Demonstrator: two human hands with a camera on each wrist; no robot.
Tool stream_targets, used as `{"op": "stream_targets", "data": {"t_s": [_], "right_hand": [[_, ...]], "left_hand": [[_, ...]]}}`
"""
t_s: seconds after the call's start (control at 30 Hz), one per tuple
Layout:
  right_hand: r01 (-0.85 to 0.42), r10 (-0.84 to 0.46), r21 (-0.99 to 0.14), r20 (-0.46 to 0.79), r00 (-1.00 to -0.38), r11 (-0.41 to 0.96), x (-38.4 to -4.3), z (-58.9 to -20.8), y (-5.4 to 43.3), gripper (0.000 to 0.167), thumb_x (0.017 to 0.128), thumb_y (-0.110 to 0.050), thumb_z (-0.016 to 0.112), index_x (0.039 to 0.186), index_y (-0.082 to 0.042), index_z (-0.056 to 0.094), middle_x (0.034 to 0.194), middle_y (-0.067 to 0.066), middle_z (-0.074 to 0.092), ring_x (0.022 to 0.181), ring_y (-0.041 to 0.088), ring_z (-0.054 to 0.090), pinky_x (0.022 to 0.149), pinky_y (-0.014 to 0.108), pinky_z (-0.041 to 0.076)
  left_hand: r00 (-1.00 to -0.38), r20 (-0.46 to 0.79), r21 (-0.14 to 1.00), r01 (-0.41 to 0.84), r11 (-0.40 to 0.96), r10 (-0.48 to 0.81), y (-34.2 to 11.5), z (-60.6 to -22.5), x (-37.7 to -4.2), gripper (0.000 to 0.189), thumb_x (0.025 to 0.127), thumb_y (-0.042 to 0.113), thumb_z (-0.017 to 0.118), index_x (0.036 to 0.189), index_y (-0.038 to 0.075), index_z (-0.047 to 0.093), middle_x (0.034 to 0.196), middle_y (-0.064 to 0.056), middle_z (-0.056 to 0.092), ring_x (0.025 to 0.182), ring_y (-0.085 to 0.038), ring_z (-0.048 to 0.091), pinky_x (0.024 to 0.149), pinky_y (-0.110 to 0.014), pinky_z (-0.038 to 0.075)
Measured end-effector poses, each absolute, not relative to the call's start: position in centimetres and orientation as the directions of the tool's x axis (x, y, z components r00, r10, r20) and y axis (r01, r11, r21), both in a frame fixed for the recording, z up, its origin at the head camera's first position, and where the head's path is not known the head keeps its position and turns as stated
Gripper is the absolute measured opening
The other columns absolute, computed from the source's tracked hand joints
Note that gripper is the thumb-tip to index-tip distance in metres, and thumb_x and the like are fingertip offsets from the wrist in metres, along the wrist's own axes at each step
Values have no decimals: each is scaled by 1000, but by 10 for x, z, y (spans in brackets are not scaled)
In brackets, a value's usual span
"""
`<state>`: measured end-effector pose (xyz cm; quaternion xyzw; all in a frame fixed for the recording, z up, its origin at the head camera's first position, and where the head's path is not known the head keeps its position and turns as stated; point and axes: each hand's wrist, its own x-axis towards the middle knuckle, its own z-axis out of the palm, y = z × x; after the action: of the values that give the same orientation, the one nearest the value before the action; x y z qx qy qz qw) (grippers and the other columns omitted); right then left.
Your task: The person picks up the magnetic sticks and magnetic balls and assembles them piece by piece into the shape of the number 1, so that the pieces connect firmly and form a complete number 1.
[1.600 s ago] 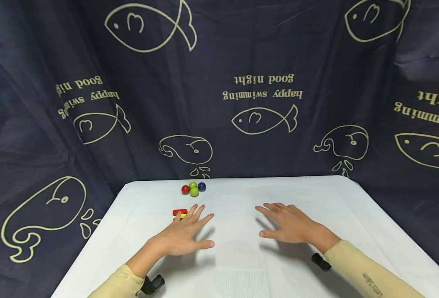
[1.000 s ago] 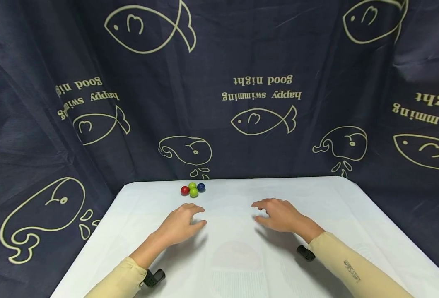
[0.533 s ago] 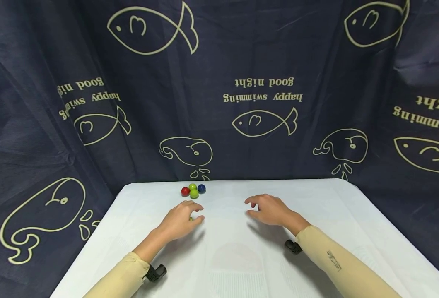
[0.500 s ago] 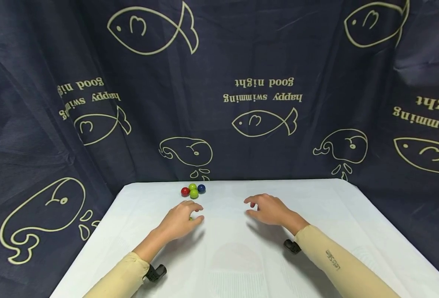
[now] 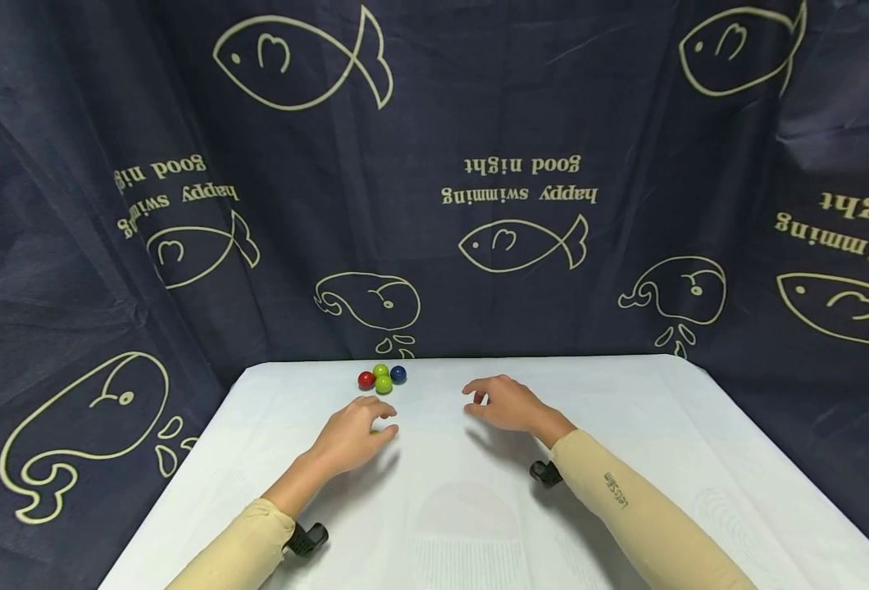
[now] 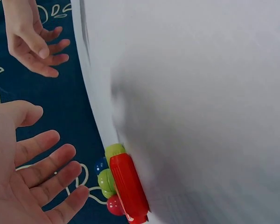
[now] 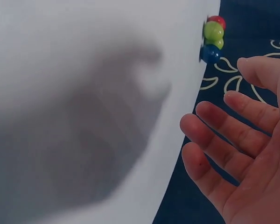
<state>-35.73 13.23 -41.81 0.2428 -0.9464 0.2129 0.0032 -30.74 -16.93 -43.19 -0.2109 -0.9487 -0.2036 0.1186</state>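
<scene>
My left hand (image 5: 352, 434) hovers over the left part of the table with fingers loosely bent and nothing in its grasp. Close by it lie a red rod-like piece (image 6: 129, 182) and a yellow-green piece (image 6: 115, 150), mostly hidden behind the hand in the head view. My right hand (image 5: 510, 403) is held above the table to the right, its thumb apart from slightly bent fingers, and holds nothing. Beyond the left hand, small shiny balls sit grouped: a red ball (image 5: 366, 380), two green balls (image 5: 384, 384) and a dark blue ball (image 5: 398, 374).
A white cloth covers the table (image 5: 471, 475). Behind its far edge hangs a dark blue curtain (image 5: 434, 106) with fish and whale drawings. Each wrist carries a black camera, such as the left wrist camera (image 5: 307, 539).
Both hands have moved forward and their spread fingers have relaxed into a bend. The right hand has also shifted left. The left hand now covers the red pieces; the balls stay put.
</scene>
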Motion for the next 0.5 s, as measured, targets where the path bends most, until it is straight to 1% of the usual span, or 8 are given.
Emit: {"op": "stream_targets", "data": {"t_s": [0.27,0.4,0.5], "right_hand": [[-448,-463,-481,96,-881,754,-372,-426,114,38,94,-31,69,128,-14,69,99,-4,70,77,10,59,76,35,49],[-438,-455,-505,98,-885,744,-378,-428,107,38,94,-31,69,127,-13,69,98,-4,69,80,10,59,80,36,49],[-432,-453,-532,99,-886,728,-382,-427,102,39,94,-31,68,128,-12,69,98,-3,69,80,12,59,80,36,49]], "left_hand": [[-881,327,354,449,820,342,-175,-436,-307,28,92,29,71,114,13,75,110,2,70,105,-17,64,88,-41,53],[-878,326,366,458,810,349,-177,-437,-306,29,92,28,71,114,11,75,109,1,70,101,-19,65,84,-39,53],[-879,329,377,457,806,345,-179,-438,-307,29,92,28,71,114,10,74,109,0,70,98,-21,65,81,-38,53]]}}
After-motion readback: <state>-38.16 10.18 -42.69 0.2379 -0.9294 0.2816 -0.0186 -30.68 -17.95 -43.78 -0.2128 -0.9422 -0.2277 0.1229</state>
